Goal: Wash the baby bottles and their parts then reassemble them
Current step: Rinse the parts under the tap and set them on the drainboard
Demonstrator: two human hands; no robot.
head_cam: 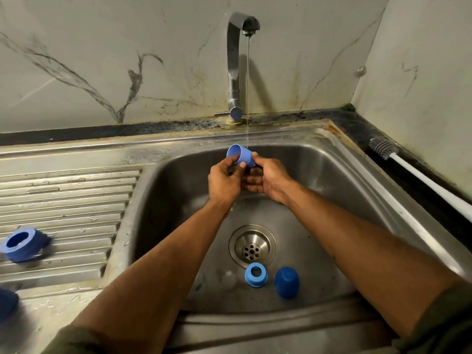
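Note:
Both hands hold a light blue bottle cap [241,155] over the sink basin [319,169], just left of a thin stream of water [247,98] from the tap [236,67]. My left hand [224,181] pinches its open rim side; my right hand [268,178] grips its closed end. The cap's mouth faces up and left. On the basin floor lie a blue screw ring [256,274], a darker blue cap [286,282] and a clear nipple [228,279]. Another blue ring [21,244] lies on the drainboard.
A white-handled bottle brush [408,169] lies along the counter at the right. The drain [252,247] sits mid-basin. A dark blue object [7,304] shows at the left edge. The ribbed drainboard [71,200] stretches left of the basin.

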